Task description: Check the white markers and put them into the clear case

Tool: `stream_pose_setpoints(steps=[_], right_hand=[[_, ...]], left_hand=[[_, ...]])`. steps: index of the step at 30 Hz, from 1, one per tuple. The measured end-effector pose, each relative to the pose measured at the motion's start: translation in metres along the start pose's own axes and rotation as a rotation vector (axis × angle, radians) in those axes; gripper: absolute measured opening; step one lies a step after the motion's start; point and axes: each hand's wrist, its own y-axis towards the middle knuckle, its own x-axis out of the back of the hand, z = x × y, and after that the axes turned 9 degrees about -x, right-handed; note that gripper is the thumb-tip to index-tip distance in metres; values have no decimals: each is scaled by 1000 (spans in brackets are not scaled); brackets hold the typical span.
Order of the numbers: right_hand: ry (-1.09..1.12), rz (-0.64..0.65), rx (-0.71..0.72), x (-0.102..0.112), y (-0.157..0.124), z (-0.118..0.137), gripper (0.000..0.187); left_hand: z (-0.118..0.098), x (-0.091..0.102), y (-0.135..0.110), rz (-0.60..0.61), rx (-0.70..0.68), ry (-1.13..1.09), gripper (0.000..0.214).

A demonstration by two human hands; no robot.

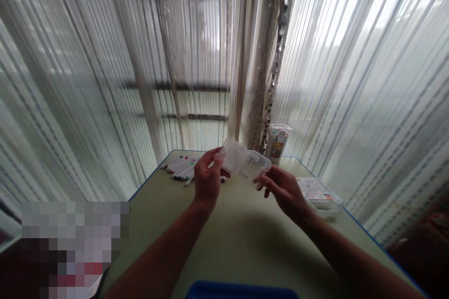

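Note:
A translucent plastic case (234,155) is held up above the table, its two halves spread apart. My left hand (207,175) grips the left half, thumb in front. The other half, a clear lid-like part (258,164), has its lower right corner pinched by the fingers of my right hand (280,186). Behind my left hand, several white markers (180,167) with coloured ends lie in a loose pile. Part of that pile is hidden by the hand and the case.
A clear container with a printed label (278,142) stands at the back of the green table (231,233). Beside my right forearm lies a flat clear box (321,196) with a printed sheet. A blue edge (242,291) shows at the front. Sheer curtains (196,55) hang behind.

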Motion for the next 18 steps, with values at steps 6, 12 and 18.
stream_pose_setpoints(steps=[6,12,18], right_hand=[[7,143,-92,11,6,8,45],[-157,366,-242,33,13,11,49],[-430,660,-414,42,11,5,54]], left_hand=[[-1,2,0,17,-64,69,30],[-8,1,-6,126,-90,151,30],[-5,1,-11,271,-221,274,29]])
